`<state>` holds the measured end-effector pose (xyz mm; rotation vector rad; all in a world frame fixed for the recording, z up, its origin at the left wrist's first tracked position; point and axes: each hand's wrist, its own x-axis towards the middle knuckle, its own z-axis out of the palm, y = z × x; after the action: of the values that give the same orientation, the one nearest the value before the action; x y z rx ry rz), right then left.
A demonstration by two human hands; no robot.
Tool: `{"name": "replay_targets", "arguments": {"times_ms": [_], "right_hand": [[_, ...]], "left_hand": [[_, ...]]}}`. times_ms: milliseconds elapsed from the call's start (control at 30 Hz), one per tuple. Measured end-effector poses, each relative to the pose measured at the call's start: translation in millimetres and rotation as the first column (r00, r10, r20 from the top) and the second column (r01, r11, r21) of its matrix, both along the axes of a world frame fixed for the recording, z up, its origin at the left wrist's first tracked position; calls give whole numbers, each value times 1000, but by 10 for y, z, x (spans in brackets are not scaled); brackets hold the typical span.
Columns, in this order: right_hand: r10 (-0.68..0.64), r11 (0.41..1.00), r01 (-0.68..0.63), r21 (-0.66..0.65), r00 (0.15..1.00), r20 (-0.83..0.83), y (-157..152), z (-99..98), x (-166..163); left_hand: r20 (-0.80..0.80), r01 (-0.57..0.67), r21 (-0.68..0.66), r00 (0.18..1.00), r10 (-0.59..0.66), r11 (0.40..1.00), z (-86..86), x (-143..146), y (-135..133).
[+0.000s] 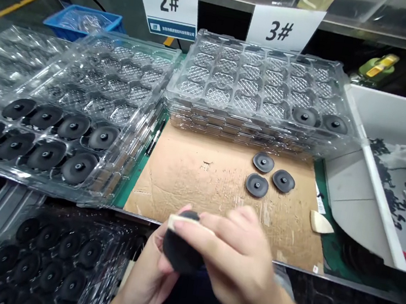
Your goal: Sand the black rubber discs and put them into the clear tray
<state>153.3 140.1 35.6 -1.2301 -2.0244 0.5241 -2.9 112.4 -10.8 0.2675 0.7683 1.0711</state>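
Observation:
My left hand (pixel 151 272) is closed around a black round plastic part (pixel 181 251), held tilted above the near edge of the cardboard. In my right hand (pixel 243 253) is a thin cream-coloured piece (pixel 174 221), pinched under the fingers and touching the upper rim of the part; most of it is hidden. Three similar black parts, one of them at the right (pixel 283 180), lie on the cardboard sheet (pixel 184 169) with their small centre posts up. A cream wedge-shaped pad (pixel 321 222) rests at the sheet's right edge.
Stacked clear trays (pixel 237 83) stand behind the cardboard, two black parts in the top one. Another tray stack (pixel 120 90) at left holds two rows. A white bin (pixel 371 184) with black scraps is at right; a filled tray (pixel 47 261) sits lower left.

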Motion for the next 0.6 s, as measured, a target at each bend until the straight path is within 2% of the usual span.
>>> {"name": "replay_targets", "arguments": {"times_ms": [67,133,200,333,400,500,533,600], "right_hand": [[-28,994,26,-106,999,-25,54,-98,13],[-136,966,132,-225,991,-6,75,-248,67],[-184,944,171,-280,983,-20,19,-426,138],[-100,930,65,-362,992,-77,-231,-682,253],[-150,914,113,-389,986,-66,-308,-649,277],[-327,913,276,-301,936,-132,-309,-381,240],[-322,931,280,-232,931,-170,-296,-267,206],[-220,975,208,-83,954,-202,-281,-72,131]], "left_hand": [[-2,-14,-4,1000,14,1000,-21,-8,0],[15,-16,-6,1000,16,1000,-49,-29,-10],[49,-22,7,999,22,1000,-73,-53,-26],[73,-29,41,997,26,999,-82,-55,-37],[77,-24,57,997,20,998,-67,-21,-35],[40,-25,72,999,22,997,-38,62,-46],[9,-38,79,999,37,996,-30,92,-53],[-60,-67,96,996,73,993,-18,139,-62]]}}
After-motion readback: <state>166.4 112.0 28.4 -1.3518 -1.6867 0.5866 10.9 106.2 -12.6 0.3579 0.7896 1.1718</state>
